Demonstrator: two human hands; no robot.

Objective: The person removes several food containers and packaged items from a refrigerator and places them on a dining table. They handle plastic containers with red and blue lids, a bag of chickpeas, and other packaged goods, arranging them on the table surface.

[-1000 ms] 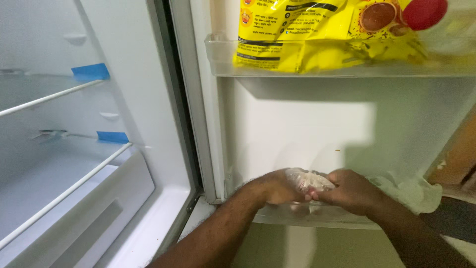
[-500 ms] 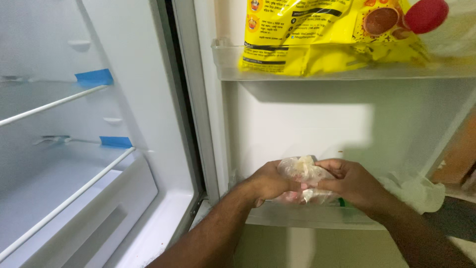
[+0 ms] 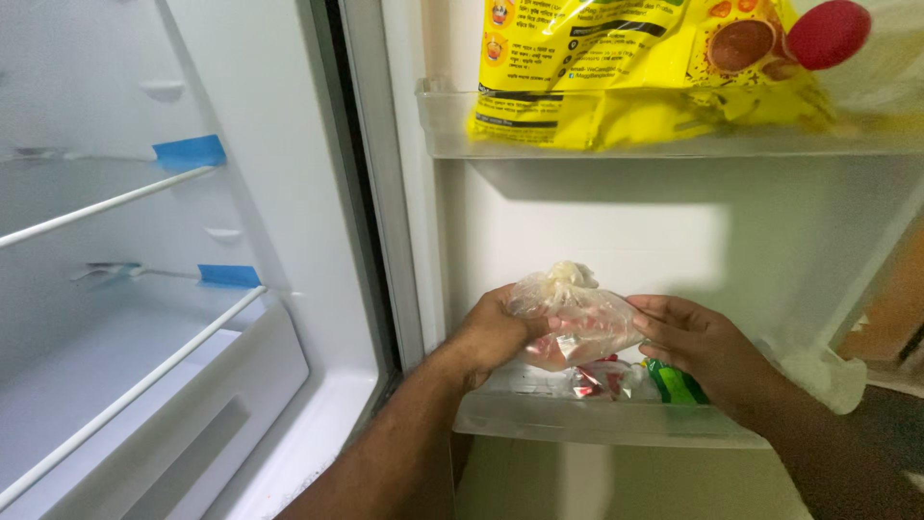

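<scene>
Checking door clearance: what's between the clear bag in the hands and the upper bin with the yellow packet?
Head view: nothing. Only the bare white door liner separates the clear plastic bag, held by left hand and right hand, from the upper door bin holding the yellow packet.

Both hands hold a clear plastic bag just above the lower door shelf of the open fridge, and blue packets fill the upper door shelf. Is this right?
Not quite: in the head view the packets on the upper door shelf are yellow, not blue. The rest stands: both hands hold the clear plastic bag above the lower door shelf.
</scene>
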